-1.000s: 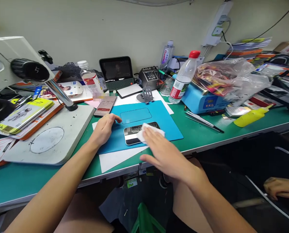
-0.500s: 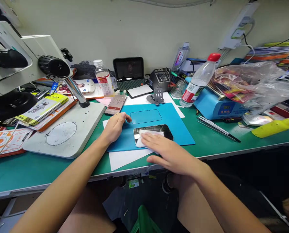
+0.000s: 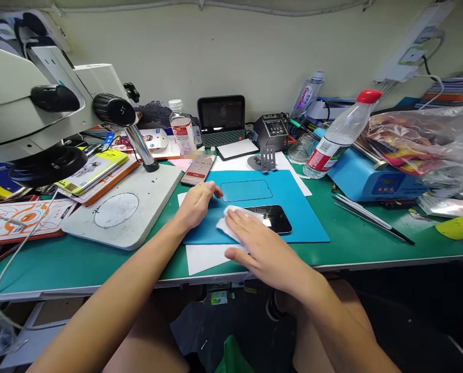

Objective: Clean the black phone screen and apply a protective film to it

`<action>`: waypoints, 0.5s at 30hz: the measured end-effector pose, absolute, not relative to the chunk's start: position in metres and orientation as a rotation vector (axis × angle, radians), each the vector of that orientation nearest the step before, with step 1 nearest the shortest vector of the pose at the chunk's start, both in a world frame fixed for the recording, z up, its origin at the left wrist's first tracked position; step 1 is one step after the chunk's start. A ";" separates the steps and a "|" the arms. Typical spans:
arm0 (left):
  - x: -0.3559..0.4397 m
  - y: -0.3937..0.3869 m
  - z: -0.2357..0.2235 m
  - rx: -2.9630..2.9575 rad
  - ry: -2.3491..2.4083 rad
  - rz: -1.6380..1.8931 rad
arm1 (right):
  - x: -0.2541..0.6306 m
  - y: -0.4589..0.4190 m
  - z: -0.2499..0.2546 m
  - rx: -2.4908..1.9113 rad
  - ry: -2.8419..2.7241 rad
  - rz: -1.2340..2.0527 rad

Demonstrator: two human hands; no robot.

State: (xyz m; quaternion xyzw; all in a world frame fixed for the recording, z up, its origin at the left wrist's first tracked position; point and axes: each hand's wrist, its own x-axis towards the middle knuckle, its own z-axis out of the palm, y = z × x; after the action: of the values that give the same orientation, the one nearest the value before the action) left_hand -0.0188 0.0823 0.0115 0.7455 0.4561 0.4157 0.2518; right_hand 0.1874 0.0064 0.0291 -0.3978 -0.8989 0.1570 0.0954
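The right hand [image 3: 262, 246] presses a white wipe [image 3: 228, 226] flat onto the phone [image 3: 272, 218], while the left hand [image 3: 198, 203] rests loosely curled, holding nothing, pinning the blue mat [image 3: 305, 228] steady.

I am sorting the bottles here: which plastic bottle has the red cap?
The tilted bottle right of the blue mat, leaning on the blue machine. The bottle by the microscope has a white cap; the cap of the back one is unclear.
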 end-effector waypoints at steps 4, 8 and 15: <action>-0.018 0.083 0.012 2.042 1.202 1.129 | 0.183 0.010 0.027 -1.361 -2.573 0.400; -0.021 0.081 0.011 2.016 1.225 1.134 | 0.172 0.008 0.025 -1.304 -2.575 0.381; -0.020 0.083 0.011 2.005 1.207 1.099 | 0.226 0.016 0.021 -1.505 -2.480 0.305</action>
State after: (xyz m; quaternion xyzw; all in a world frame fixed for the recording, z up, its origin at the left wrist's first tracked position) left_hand -0.0195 0.0829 0.0107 0.7458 0.4489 0.4086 0.2746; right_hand 0.2262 0.0165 0.0214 -0.5127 -0.8448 0.1040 0.1121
